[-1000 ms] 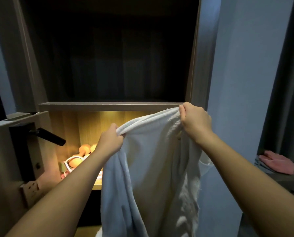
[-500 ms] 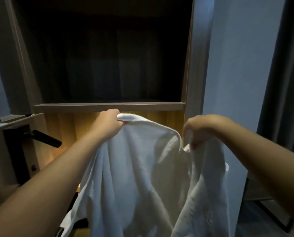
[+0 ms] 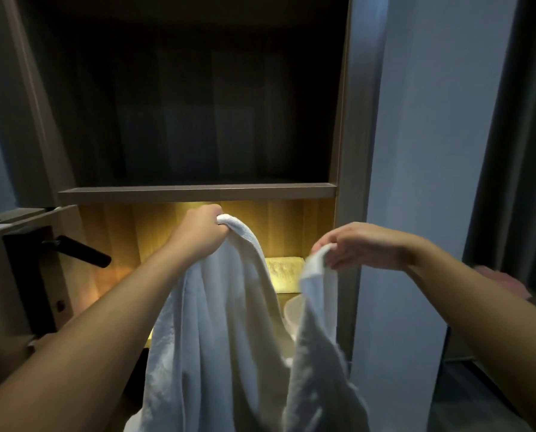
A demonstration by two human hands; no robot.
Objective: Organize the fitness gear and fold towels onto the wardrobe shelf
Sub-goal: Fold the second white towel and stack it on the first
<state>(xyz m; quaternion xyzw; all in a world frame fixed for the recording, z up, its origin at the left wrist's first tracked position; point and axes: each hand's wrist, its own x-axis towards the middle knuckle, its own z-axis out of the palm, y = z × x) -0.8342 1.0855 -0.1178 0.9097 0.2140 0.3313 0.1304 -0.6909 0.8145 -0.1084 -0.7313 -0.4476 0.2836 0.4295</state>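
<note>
The left hand [image 3: 198, 233] is fisted around the top edge of the white towel [image 3: 226, 322], knuckles up, with the cloth bunched inside the fist and hidden there. Apart from it to the right and a little lower, the right hand [image 3: 358, 246] pinches another corner of the same towel between thumb and fingertips; motion blur softens the exact hold. From both hands the towel hangs in long folds, its lower end cut off by the frame. Just above the left hand runs the wardrobe shelf [image 3: 198, 192]; the compartment over it is too dark to read. Between the hands, farther back in the lit compartment, lies a folded yellow-lit cloth [image 3: 284, 272], and below it a pale round object [image 3: 290, 316], mostly covered by the towel. Left of the left forearm juts a black door handle [image 3: 80, 251]. Beyond the right forearm sits a blurred pink cloth [image 3: 500, 280].
</note>
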